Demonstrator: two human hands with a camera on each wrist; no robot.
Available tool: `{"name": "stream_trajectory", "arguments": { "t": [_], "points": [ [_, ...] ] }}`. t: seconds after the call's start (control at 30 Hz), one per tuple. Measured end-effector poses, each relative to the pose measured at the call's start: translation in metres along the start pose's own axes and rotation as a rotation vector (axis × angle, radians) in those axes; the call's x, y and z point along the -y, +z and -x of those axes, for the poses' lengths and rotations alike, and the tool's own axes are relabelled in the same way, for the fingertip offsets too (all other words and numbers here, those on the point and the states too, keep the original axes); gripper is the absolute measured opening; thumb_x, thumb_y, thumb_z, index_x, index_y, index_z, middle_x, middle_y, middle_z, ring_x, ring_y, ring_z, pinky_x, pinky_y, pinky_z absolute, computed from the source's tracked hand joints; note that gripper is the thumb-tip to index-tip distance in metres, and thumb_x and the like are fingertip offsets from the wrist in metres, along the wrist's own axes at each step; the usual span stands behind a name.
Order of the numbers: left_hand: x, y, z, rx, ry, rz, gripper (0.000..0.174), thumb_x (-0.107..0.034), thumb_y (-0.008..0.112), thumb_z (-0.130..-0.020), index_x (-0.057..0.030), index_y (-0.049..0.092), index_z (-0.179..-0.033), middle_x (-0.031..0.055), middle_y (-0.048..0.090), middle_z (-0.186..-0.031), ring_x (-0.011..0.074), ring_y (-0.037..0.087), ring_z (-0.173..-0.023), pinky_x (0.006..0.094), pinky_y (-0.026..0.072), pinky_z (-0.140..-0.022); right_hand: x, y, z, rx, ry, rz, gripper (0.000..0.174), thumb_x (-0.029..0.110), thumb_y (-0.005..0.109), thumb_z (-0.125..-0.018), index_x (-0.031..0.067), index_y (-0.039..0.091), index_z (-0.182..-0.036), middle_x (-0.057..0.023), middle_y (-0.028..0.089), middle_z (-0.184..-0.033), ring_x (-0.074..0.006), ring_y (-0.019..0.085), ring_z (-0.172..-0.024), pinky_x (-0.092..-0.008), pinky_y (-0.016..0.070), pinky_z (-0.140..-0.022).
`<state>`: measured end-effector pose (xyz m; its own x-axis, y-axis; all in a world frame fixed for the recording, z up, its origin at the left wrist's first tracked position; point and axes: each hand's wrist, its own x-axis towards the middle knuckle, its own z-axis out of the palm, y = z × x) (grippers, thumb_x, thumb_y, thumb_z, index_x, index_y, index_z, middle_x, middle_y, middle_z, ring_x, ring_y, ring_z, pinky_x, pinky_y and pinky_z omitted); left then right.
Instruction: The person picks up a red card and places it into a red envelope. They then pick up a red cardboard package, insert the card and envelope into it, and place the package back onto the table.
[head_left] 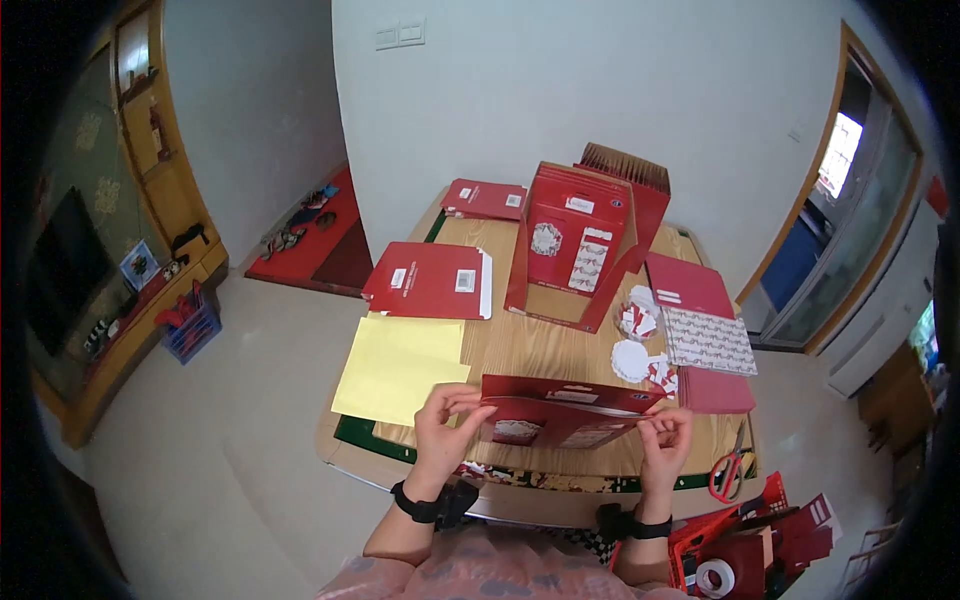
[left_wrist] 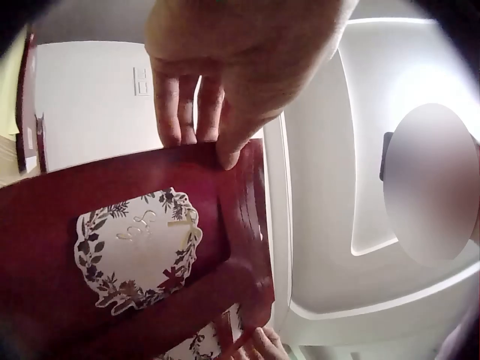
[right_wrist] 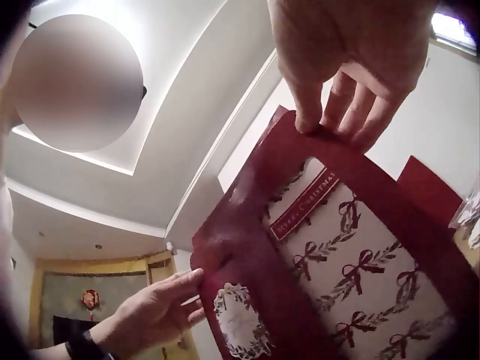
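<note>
Over the near edge of the table I hold a red printed cardboard packet [head_left: 560,432], its top flap standing up. My left hand [head_left: 447,425] pinches its left end between thumb and fingers. At the other end, my right hand [head_left: 662,445] pinches the upper corner. In the left wrist view a wreath-edged white label [left_wrist: 139,251] shows on the packet's front. A "Merry Christmas" patterned panel [right_wrist: 352,262] fills much of the right wrist view. Just left of the packet lie yellow sheets [head_left: 400,368].
Beyond the packet stands an open red carton [head_left: 565,312] holding several similar packets. Flat red packets [head_left: 425,280] lie at the left, patterned cards [head_left: 710,340] and white round labels [head_left: 630,361] at the right. Scissors [head_left: 728,474] rest near the front right corner, above a red crate [head_left: 690,545].
</note>
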<state>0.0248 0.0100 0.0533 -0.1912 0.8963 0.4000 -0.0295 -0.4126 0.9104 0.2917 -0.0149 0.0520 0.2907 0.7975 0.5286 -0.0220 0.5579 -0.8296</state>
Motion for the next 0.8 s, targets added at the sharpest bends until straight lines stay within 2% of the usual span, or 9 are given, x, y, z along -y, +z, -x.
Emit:
{"name": "stream_trajectory", "arguments": {
  "t": [0.03,0.13,0.37,0.47,0.57,0.67,0.8],
  "points": [
    [0.0,0.003,0.001,-0.049,0.029,0.043,0.028,0.005,0.07,-0.074,-0.0014,0.05,-0.093,0.007,0.06,-0.088,0.0144,0.062,-0.082,0.0272,0.0518,-0.076,-0.003,-0.003,0.001,0.017,-0.048,0.031,0.024,-0.008,0.06,-0.08,0.0027,0.048,-0.097,-0.0089,0.056,-0.096,-0.0115,0.055,-0.086,-0.0222,0.0453,-0.076],
    [0.011,-0.001,0.003,-0.024,0.106,-0.026,0.029,0.002,0.072,-0.073,-0.002,0.051,-0.093,0.0077,0.062,-0.087,0.0149,0.063,-0.081,0.0256,0.051,-0.075,-0.004,-0.002,0.001,0.007,-0.046,0.083,0.023,-0.008,0.061,-0.08,0.0026,0.048,-0.096,-0.0094,0.056,-0.097,-0.0113,0.055,-0.085,-0.0222,0.0457,-0.075],
    [0.006,-0.006,-0.005,0.077,0.168,-0.154,0.016,0.002,0.071,-0.073,0.0008,0.061,-0.086,0.0086,0.063,-0.088,0.0142,0.061,-0.077,0.0246,0.0489,-0.07,0.002,-0.007,-0.004,0.062,0.048,0.171,0.018,-0.006,0.061,-0.081,0.0016,0.05,-0.094,-0.0046,0.054,-0.094,-0.0083,0.053,-0.082,-0.0207,0.0446,-0.074],
    [-0.006,-0.007,-0.011,0.128,0.168,-0.149,0.017,0.002,0.07,-0.073,0.0006,0.06,-0.087,0.0073,0.062,-0.086,0.0139,0.06,-0.08,0.0258,0.049,-0.074,0.004,-0.009,-0.009,0.1,0.078,0.165,0.018,-0.006,0.06,-0.08,0.0021,0.051,-0.094,-0.0047,0.054,-0.094,-0.0094,0.053,-0.083,-0.021,0.0435,-0.077],
    [-0.007,-0.01,-0.016,0.191,0.176,-0.154,0.019,0.001,0.07,-0.074,0.0,0.061,-0.091,0.01,0.062,-0.091,0.0151,0.06,-0.081,0.0255,0.0486,-0.073,0.014,0.006,-0.014,0.018,-0.034,0.11,0.019,-0.005,0.062,-0.078,0.0016,0.053,-0.093,-0.0048,0.055,-0.093,-0.0114,0.053,-0.086,-0.0225,0.0425,-0.079],
    [-0.014,-0.01,-0.019,0.307,0.031,-0.022,0.023,-0.001,0.071,-0.074,-0.0007,0.061,-0.094,0.01,0.061,-0.097,0.0164,0.059,-0.088,0.0267,0.0471,-0.079,0.018,0.003,-0.017,0.186,-0.02,0.216,0.02,-0.003,0.066,-0.076,0.001,0.056,-0.092,-0.0039,0.055,-0.09,-0.0132,0.053,-0.087,-0.0242,0.0416,-0.082],
    [-0.02,-0.009,-0.021,0.411,0.101,0.03,0.025,-0.003,0.071,-0.074,-0.0011,0.061,-0.097,0.0098,0.059,-0.099,0.0184,0.057,-0.096,0.0292,0.0445,-0.085,0.029,0.012,-0.02,0.258,0.049,0.311,0.017,0.0,0.069,-0.074,0.0009,0.059,-0.087,-0.0037,0.054,-0.083,-0.0128,0.053,-0.081,-0.0243,0.0419,-0.075]
  ]
}}
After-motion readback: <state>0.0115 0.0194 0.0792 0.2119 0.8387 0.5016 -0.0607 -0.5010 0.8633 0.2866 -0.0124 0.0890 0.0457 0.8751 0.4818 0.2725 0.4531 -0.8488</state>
